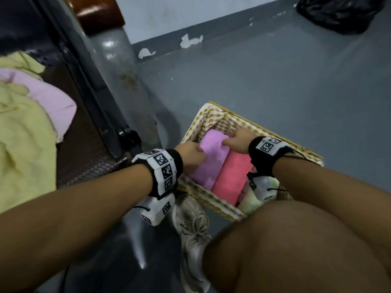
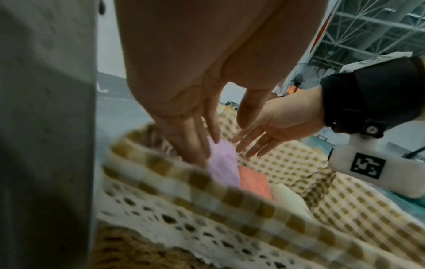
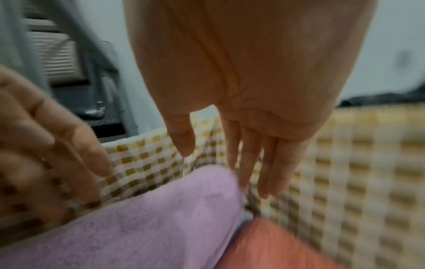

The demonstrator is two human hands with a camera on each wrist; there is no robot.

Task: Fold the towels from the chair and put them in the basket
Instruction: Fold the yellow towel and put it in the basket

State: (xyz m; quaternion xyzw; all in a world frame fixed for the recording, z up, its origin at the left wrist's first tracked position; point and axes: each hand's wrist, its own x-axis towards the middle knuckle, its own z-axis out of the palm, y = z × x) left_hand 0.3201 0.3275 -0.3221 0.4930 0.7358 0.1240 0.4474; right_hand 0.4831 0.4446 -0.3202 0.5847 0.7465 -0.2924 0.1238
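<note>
I see both hands with straight fingers at the folded lilac towel (image 1: pixel 206 160), lower centre, in the gingham-lined basket (image 1: pixel 213 203): my left hand (image 1: pixel 190 154) touches its left side, my right hand (image 1: pixel 240 140) its far end. A coral towel (image 1: pixel 231 179) lies just beside it; unfolded towels (image 1: pixel 25 127) sit on the chair (image 1: pixel 84 157) at left.

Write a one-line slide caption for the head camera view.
Both hands, left hand and right hand, settle a folded lilac towel beside a coral towel in the gingham-lined basket.
</note>
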